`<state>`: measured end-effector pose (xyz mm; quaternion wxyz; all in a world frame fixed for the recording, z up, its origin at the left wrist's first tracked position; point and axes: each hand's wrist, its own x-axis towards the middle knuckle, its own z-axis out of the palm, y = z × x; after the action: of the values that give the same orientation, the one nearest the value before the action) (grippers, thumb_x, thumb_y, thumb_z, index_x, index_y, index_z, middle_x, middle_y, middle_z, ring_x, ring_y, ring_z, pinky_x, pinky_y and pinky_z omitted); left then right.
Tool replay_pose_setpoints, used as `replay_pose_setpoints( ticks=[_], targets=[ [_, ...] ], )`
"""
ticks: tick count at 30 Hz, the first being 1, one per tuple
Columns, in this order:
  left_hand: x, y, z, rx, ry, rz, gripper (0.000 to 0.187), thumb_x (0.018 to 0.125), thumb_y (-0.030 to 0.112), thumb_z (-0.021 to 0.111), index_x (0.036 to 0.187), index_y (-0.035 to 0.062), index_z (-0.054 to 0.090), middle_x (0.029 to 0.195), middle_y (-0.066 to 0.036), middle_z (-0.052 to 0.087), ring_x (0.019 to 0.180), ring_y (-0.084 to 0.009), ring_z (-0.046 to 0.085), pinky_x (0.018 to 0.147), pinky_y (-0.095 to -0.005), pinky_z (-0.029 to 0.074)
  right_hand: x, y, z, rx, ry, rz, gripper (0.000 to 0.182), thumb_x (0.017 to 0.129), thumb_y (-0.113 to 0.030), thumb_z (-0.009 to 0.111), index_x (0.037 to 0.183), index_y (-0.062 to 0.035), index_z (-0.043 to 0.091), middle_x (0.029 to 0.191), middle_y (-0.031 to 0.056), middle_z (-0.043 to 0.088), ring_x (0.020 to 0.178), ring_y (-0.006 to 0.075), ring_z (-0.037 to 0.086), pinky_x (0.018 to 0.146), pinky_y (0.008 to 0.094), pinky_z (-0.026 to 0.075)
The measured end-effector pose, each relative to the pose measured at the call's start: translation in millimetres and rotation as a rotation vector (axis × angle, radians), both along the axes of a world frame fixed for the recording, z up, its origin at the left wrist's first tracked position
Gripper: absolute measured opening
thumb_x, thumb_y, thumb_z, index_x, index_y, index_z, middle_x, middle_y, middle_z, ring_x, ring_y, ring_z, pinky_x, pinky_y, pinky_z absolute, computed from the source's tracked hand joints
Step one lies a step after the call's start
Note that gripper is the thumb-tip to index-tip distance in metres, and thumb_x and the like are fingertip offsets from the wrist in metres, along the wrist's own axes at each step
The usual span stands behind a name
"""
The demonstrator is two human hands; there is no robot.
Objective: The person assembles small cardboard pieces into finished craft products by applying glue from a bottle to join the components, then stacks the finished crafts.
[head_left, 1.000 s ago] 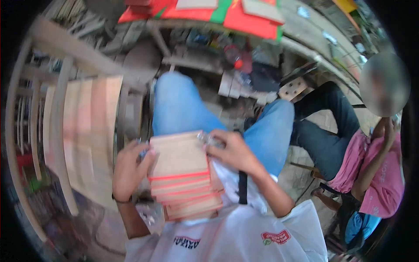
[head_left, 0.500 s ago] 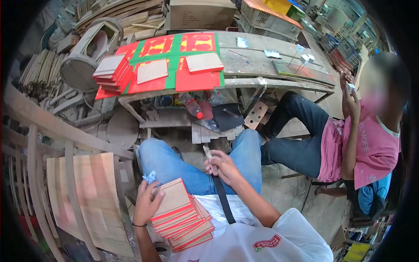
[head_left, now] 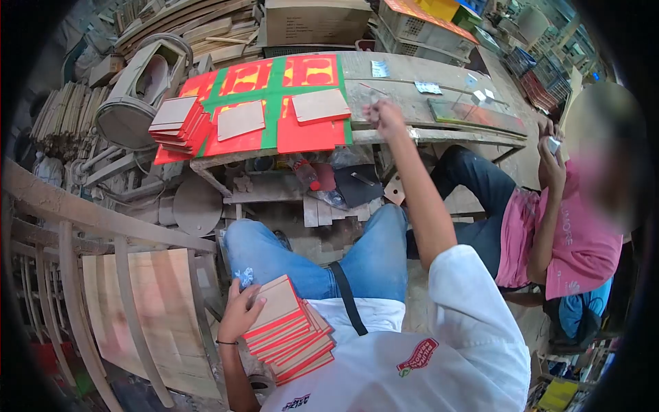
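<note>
On my lap lies a fanned stack of thin wooden boards with red-painted edges [head_left: 292, 333]. My left hand [head_left: 240, 314] is at the stack's left side, its thumb by the top board. A crumpled blue-and-white wad [head_left: 244, 277] shows at its fingertips, apparently held between them. My right hand [head_left: 387, 119] is stretched forward over the front edge of the workbench [head_left: 384, 72], fingers curled. What it holds is too small and blurred to make out. Left of it, a red-edged board [head_left: 320, 106] rests on a red-and-green printed sheet [head_left: 273, 75].
More red-edged boards [head_left: 180, 123] are piled at the bench's left end, with a single board [head_left: 240, 121] beside them. A co-worker in a pink shirt [head_left: 583, 233] sits at right, holding a small white piece. A wooden rail [head_left: 110, 213] stands at left.
My right hand has moved from above my lap, where it held a narrow pale tool, forward and up to the bench edge. My left hand has stayed by the stack.
</note>
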<state>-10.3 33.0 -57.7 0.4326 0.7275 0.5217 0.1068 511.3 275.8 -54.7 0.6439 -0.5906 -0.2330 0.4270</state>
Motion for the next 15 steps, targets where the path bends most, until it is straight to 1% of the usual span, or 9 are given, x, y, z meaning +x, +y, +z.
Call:
replay_pose_setpoints(
  ticks=[2,3,5,6,8,10,11,13,15],
  targets=[
    [-4,2,-12,0.087,0.049,-0.018,0.043,0.089,0.03,0.066,0.122,0.0031,0.063,0.138,-0.032,0.039,0.124,-0.0462,0.043,0.106,-0.0464,0.035,27,28,8,0.016,-0.043,-0.011,0.016,0.087,-0.008,0.055,0.101,-0.0005,0.061,0.101,0.0183,0.069,0.085,0.0278,0.068,0.069,0.0415,0.055],
    [-4,5,-12,0.085,0.049,-0.01,0.043,0.089,0.03,0.066,0.122,0.0031,0.063,0.138,-0.032,0.039,0.124,-0.0462,0.043,0.106,-0.0464,0.035,34,36,7,0.015,-0.043,-0.002,0.016,0.087,-0.008,0.055,0.101,-0.0005,0.061,0.101,0.0183,0.069,0.085,0.0278,0.068,0.069,0.0415,0.055],
    [0,9,-5,0.05,0.119,-0.009,0.042,0.088,0.031,0.067,0.122,0.0048,0.063,0.137,-0.031,0.041,0.122,-0.0458,0.044,0.106,-0.0458,0.034,40,46,2,-0.357,-1.183,-0.305,0.036,0.087,-0.023,0.064,0.114,0.0003,0.062,0.106,0.0195,0.069,0.096,0.0366,0.067,0.083,0.0455,0.054],
    [-2,9,-5,0.04,0.121,-0.004,0.042,0.088,0.031,0.067,0.122,0.0048,0.063,0.137,-0.031,0.041,0.122,-0.0458,0.044,0.106,-0.0458,0.034,36,50,-6,-0.363,-1.184,-0.294,0.036,0.087,-0.023,0.064,0.114,0.0003,0.062,0.106,0.0195,0.069,0.096,0.0366,0.067,0.083,0.0455,0.054],
    [-3,14,-7,0.034,0.09,0.005,0.041,0.088,0.03,0.067,0.121,0.0057,0.064,0.134,-0.029,0.042,0.121,-0.0447,0.045,0.105,-0.0451,0.034,27,62,-21,0.106,-1.355,0.01,0.066,0.076,-0.041,0.074,0.128,-0.0058,0.055,0.12,0.022,0.065,0.109,0.0409,0.062,0.091,0.057,0.046],
    [-4,20,-7,-0.006,0.061,0.015,0.042,0.088,0.031,0.067,0.121,0.006,0.064,0.133,-0.028,0.043,0.121,-0.0442,0.045,0.105,-0.0452,0.034,-15,63,-23,-0.043,-1.385,0.292,0.089,0.067,-0.055,0.079,0.141,-0.0171,0.047,0.15,0.0199,0.041,0.134,0.0436,0.042,0.103,0.0649,0.036],
    [-6,21,-7,-0.038,0.038,0.016,0.042,0.087,0.031,0.067,0.122,0.0064,0.064,0.132,-0.027,0.044,0.121,-0.0436,0.045,0.105,-0.0453,0.034,-42,55,-10,-0.05,-1.383,0.3,0.089,0.067,-0.055,0.079,0.141,-0.0171,0.047,0.15,0.0199,0.041,0.134,0.0436,0.042,0.103,0.0649,0.036],
    [-5,21,-6,-0.032,0.041,0.017,0.042,0.087,0.031,0.068,0.122,0.0065,0.064,0.131,-0.026,0.044,0.12,-0.0433,0.046,0.104,-0.0455,0.034,-83,44,21,-0.39,-1.624,0.586,0.107,0.061,-0.059,0.081,0.151,-0.0271,0.033,0.161,0.0153,0.018,0.146,0.0448,0.02,0.108,0.0724,0.023],
    [-8,24,-7,-0.015,0.044,0.028,0.043,0.087,0.031,0.068,0.122,0.0066,0.064,0.13,-0.026,0.044,0.12,-0.043,0.046,0.103,-0.0457,0.035,-77,63,10,-0.326,-1.617,0.673,0.114,0.057,-0.06,0.082,0.153,-0.0269,0.029,0.162,0.0148,0.016,0.147,0.0444,0.016,0.107,0.0755,0.02]
  ],
)
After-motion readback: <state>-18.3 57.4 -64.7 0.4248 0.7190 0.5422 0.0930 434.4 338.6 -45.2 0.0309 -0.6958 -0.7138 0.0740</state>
